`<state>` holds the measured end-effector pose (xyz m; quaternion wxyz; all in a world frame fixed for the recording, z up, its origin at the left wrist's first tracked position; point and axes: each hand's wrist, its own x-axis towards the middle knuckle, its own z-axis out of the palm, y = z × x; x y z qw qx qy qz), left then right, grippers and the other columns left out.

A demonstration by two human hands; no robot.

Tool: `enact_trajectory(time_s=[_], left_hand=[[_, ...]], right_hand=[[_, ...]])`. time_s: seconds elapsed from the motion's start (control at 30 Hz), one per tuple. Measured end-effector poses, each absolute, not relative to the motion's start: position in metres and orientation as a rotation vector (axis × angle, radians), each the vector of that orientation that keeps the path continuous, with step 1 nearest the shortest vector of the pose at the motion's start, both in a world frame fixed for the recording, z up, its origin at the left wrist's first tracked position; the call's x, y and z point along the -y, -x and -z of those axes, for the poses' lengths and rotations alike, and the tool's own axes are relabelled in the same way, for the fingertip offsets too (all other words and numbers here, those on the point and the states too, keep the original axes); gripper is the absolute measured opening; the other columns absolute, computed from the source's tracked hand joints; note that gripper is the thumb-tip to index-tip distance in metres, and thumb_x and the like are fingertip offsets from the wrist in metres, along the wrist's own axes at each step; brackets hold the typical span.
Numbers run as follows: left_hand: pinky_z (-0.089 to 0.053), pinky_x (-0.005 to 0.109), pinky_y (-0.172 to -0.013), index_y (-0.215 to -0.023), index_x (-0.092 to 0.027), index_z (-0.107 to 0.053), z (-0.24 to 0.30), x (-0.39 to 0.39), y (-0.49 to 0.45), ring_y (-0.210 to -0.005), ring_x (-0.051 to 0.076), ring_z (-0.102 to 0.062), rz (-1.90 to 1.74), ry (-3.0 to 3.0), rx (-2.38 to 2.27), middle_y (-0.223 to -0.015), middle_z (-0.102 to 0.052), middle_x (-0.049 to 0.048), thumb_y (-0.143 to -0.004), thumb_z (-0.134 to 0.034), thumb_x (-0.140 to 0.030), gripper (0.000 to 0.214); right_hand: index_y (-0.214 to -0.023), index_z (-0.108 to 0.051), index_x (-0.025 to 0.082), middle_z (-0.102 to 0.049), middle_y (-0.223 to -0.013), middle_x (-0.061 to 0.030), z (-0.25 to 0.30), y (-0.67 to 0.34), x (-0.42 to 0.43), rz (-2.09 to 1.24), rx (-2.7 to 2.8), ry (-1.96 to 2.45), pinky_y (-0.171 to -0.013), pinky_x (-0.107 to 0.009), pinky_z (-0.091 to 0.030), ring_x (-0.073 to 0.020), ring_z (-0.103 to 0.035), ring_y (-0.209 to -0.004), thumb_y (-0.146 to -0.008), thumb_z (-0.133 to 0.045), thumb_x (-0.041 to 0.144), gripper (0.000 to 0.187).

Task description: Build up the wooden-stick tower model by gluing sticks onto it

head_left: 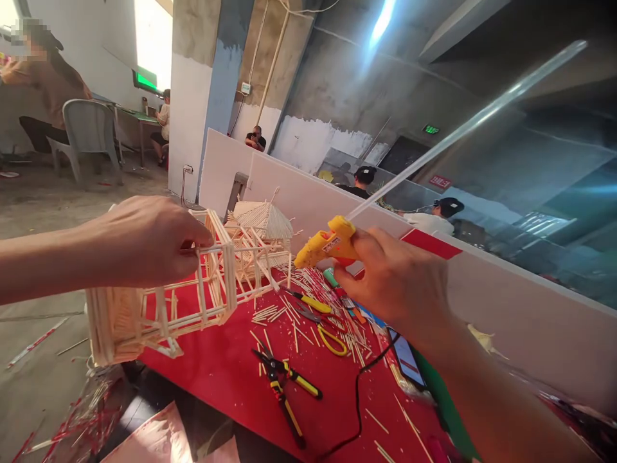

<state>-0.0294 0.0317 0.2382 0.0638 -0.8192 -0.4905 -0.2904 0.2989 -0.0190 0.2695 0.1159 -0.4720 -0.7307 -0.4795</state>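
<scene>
My left hand [139, 241] is closed on a thin stick of a pale wooden stick-frame model [159, 308], which lies tilted over the red table's [231, 366] left edge. My right hand [395, 280] grips a yellow hot glue gun [325, 244] with a long clear glue stick [463, 125] rising from its back. The gun's nozzle points left toward the frame, a short way from it. A second stick model with a pitched roof [263, 225] stands behind the frame.
Loose sticks [308, 302], yellow-handled cutters [311, 302], yellow scissors [332, 341] and black-yellow pliers [284, 386] lie on the red table. The gun's black cord [359, 386] trails toward me. A phone [407, 360] lies at right. A white partition [530, 315] backs the table; people sit beyond.
</scene>
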Motion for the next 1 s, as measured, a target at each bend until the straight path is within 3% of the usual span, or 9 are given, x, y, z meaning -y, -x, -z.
enact_trajectory(time_s=[0.1,0.2,0.37,0.53,0.73,1.0], left_hand=[[-0.010,0.026,-0.061,-0.047,-0.013,-0.048,-0.245,-0.029,0.022,-0.047,0.003,-0.013,0.466,2.552,1.480,-0.040,-0.022,-0.0087,-0.061,-0.044,-0.029,0.021],[-0.008,0.026,-0.061,-0.048,-0.013,-0.047,-0.249,-0.028,0.017,-0.046,0.002,-0.013,0.367,2.504,1.530,-0.041,-0.022,-0.0087,-0.061,-0.043,-0.029,0.020],[-0.010,0.024,-0.062,-0.050,-0.016,-0.046,-0.249,-0.030,0.017,-0.045,0.004,-0.016,0.370,2.509,1.475,-0.040,-0.024,-0.0078,-0.064,-0.040,-0.030,0.021],[-0.013,0.025,-0.065,-0.052,-0.015,-0.051,-0.250,-0.028,0.015,-0.051,0.007,-0.030,0.278,2.552,1.587,-0.045,-0.031,-0.0058,-0.061,-0.049,-0.026,0.014],[-0.011,0.026,-0.064,-0.050,-0.014,-0.052,-0.252,-0.028,0.010,-0.049,0.005,-0.018,0.316,2.561,1.597,-0.042,-0.026,-0.0073,-0.059,-0.051,-0.024,0.013],[-0.011,0.025,-0.064,-0.048,-0.014,-0.049,-0.248,-0.030,0.011,-0.047,0.004,-0.014,0.386,2.572,1.541,-0.041,-0.019,-0.0088,-0.059,-0.049,-0.025,0.015]], right_hand=[[-0.090,-0.065,0.017,-0.057,-0.070,-0.0022,-0.265,-0.302,0.018,1.433,2.181,1.372,-0.051,-0.029,-0.017,-0.0132,-0.043,-0.056,-0.084,-0.054,0.033,0.021],[-0.093,-0.066,0.016,-0.057,-0.070,-0.0016,-0.262,-0.304,0.017,1.428,2.205,1.356,-0.051,-0.029,-0.018,-0.0132,-0.042,-0.056,-0.083,-0.054,0.033,0.022],[-0.092,-0.065,0.016,-0.057,-0.070,-0.0019,-0.261,-0.306,0.018,1.413,2.231,1.355,-0.052,-0.029,-0.018,-0.0136,-0.044,-0.057,-0.083,-0.055,0.030,0.020],[-0.086,-0.064,0.017,-0.057,-0.068,-0.0013,-0.260,-0.306,0.019,1.438,2.259,1.332,-0.052,-0.029,-0.019,-0.0129,-0.044,-0.055,-0.081,-0.053,0.026,0.015],[-0.092,-0.065,0.017,-0.058,-0.068,-0.0012,-0.261,-0.306,0.019,1.457,2.267,1.304,-0.051,-0.029,-0.019,-0.0139,-0.046,-0.055,-0.082,-0.051,0.023,0.018],[-0.097,-0.066,0.016,-0.059,-0.068,-0.0008,-0.263,-0.307,0.020,1.456,2.281,1.291,-0.052,-0.030,-0.021,-0.0145,-0.048,-0.057,-0.081,-0.052,0.020,0.022]])
